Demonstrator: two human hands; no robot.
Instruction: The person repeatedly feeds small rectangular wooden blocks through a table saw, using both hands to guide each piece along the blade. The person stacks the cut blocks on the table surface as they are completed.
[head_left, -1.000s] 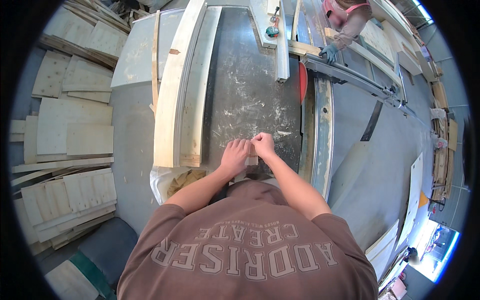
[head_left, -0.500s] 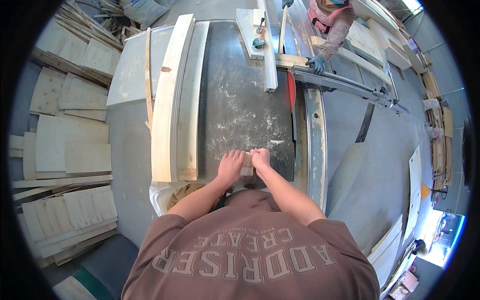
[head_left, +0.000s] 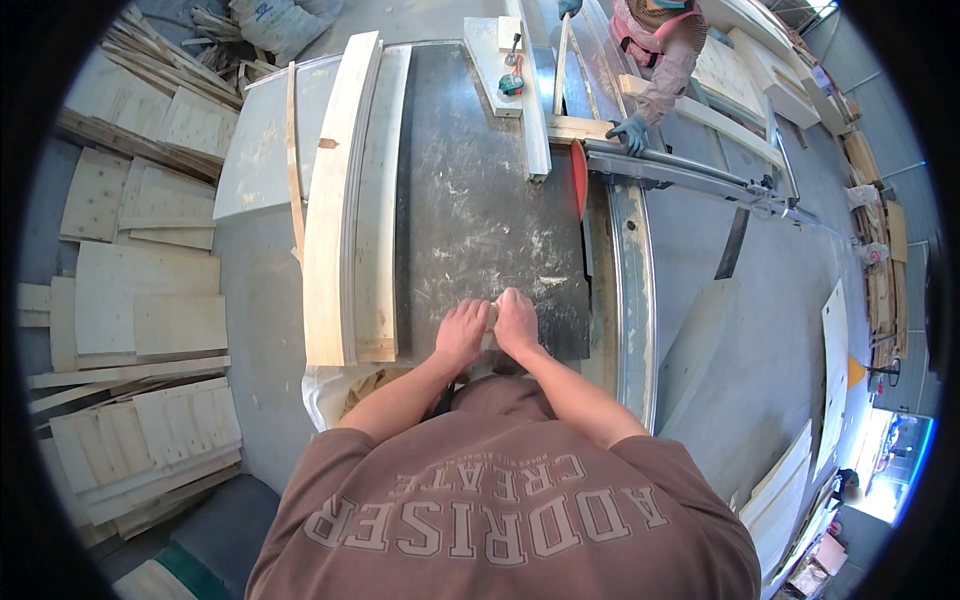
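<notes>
My left hand [head_left: 463, 331] and my right hand [head_left: 515, 321] are close together over the near edge of the dark, scuffed machine table [head_left: 480, 230]. Between them is a small pale piece [head_left: 491, 317], mostly covered by my fingers, so its kind is unclear. The fingers of both hands are curled and closed on it. To the left of my left hand lies a stack of long light wooden boards [head_left: 335, 230], with one board [head_left: 379, 300] beside it. Ahead and to the right stands a red blade guard [head_left: 579, 180].
A metal fence [head_left: 535, 130] and a green-and-red tool [head_left: 511, 82] are at the table's far end. Across the machine, a co-worker's gloved hand [head_left: 630, 133] touches a rail near a wooden strip [head_left: 580, 128]. Plywood pieces [head_left: 150, 290] pile up on the left floor.
My right hand has shifted slightly up and left over the pale piece, covering more of it. My left hand stays almost in place. The view has moved a little.
</notes>
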